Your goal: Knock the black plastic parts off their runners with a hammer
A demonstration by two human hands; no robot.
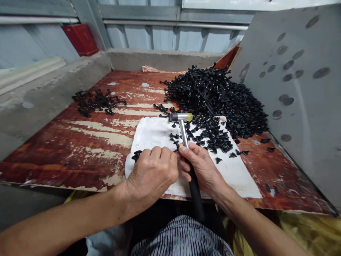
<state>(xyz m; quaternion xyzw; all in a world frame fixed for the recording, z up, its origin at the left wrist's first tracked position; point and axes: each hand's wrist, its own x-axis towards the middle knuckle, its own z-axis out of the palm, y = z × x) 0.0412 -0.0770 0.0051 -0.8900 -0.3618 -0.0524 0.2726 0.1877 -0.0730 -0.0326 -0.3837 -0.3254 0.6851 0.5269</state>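
Observation:
My left hand (154,170) is closed in a fist above the white cloth (154,131), with a black part (136,155) sticking out on its left side. In my right hand (201,165) is a mallet (183,133), its silver head with a dark end and a yellow end pointing away from me and its black handle hanging toward my lap. A small black piece (176,144) shows at my right fingertips, between the two hands. Loose black pieces (213,133) are scattered over the right half of the cloth.
A large heap of black parts (207,89) rises at the back right, beside a grey spotted panel (301,106). A smaller pile (97,101) lies on the worn red board (80,142) at left. A red box (81,39) stands on the concrete ledge.

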